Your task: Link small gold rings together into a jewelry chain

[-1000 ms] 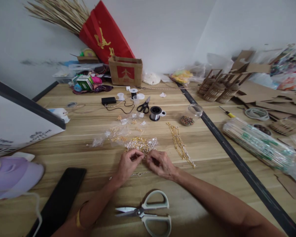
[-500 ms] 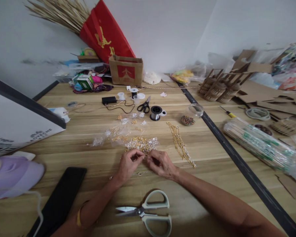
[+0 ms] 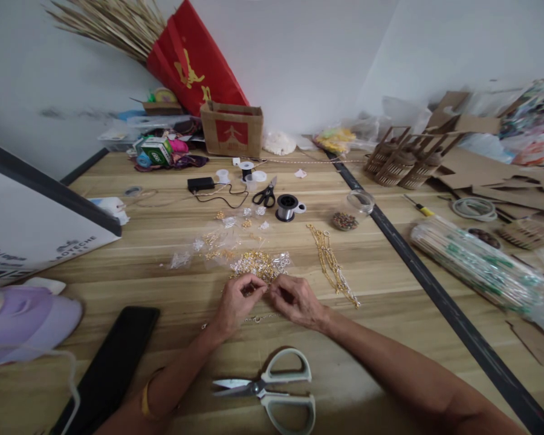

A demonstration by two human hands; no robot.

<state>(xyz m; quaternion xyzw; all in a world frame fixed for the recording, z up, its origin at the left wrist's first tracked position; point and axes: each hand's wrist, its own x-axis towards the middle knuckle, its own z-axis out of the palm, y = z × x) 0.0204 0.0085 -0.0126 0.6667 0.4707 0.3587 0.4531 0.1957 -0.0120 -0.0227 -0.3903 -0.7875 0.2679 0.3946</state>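
Pale wall (image 3: 321, 72) stands behind the wooden desk (image 3: 372, 284). Since one second ago almost nothing has changed: the left hand (image 3: 234, 305) and the right hand (image 3: 298, 302) keep their place at the near side of the pile (image 3: 254, 261), which suggests fine, slow work. Their fingers (image 3: 251, 278) are pinched together, it seems on one small piece (image 3: 267, 288) between the tips, just before the pile; it is too tiny to name surely. Gold chains (image 3: 329, 263) lie right of the pile.

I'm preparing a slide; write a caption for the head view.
Left hand and right hand close together beside a pile of small golden and silvery pieces, pale-handled scissors lying nearer the camera.
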